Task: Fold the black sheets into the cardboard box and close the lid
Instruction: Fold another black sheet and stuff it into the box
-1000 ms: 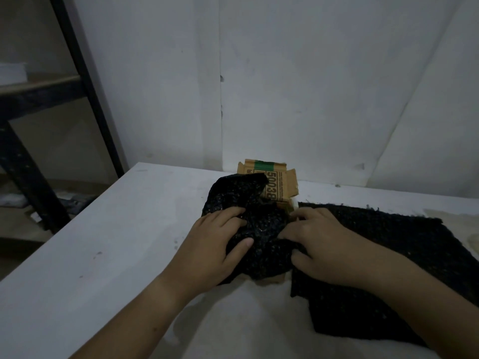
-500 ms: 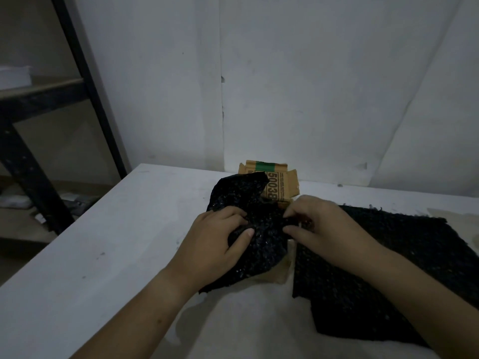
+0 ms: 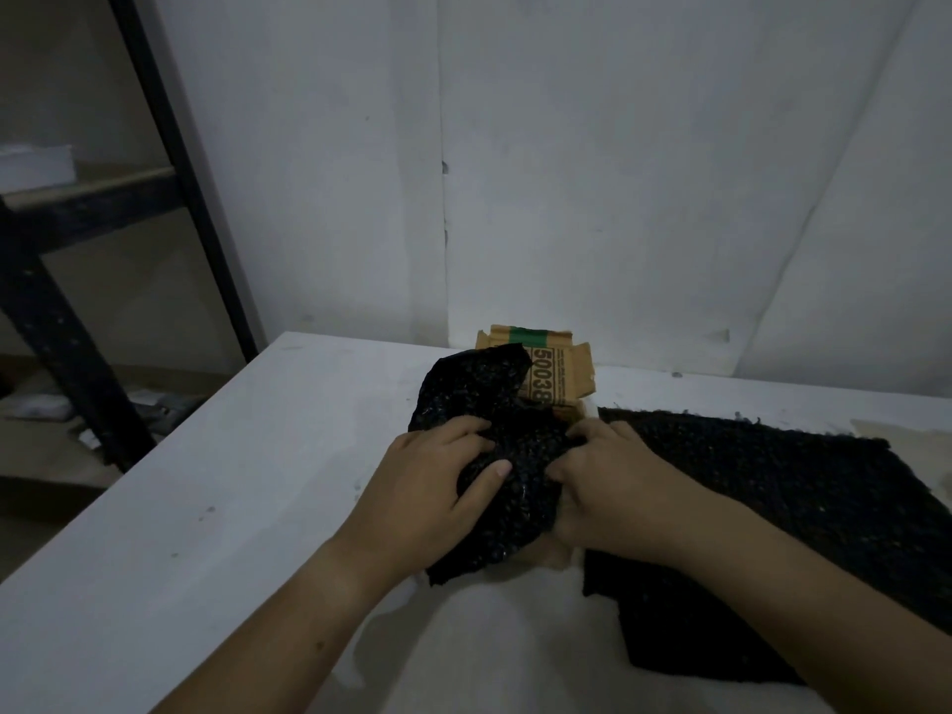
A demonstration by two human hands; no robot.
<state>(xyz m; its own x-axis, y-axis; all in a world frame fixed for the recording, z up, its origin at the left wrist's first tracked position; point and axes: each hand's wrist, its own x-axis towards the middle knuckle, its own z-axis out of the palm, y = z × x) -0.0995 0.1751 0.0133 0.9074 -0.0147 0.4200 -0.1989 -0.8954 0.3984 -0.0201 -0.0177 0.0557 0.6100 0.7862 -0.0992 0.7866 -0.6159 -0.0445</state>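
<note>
A small cardboard box (image 3: 559, 371) with a green stripe and printed digits stands open on the white table (image 3: 232, 481), its lid flap raised at the back. A crumpled black sheet (image 3: 479, 394) bulges over the box and hides most of its opening. My left hand (image 3: 427, 487) presses and grips the sheet's left side, thumb on top. My right hand (image 3: 602, 487) grips its right side, fingers dug into the folds. A second black sheet (image 3: 772, 507) lies flat on the table to the right, under my right forearm.
A white wall (image 3: 566, 172) rises directly behind the box. A dark metal shelf frame (image 3: 154, 162) stands to the left beyond the table edge, with clutter on the floor below it.
Both hands have shifted slightly on the bundled sheet, squeezing it closer together over the box. My right hand has drawn back toward me from the box's far edge.
</note>
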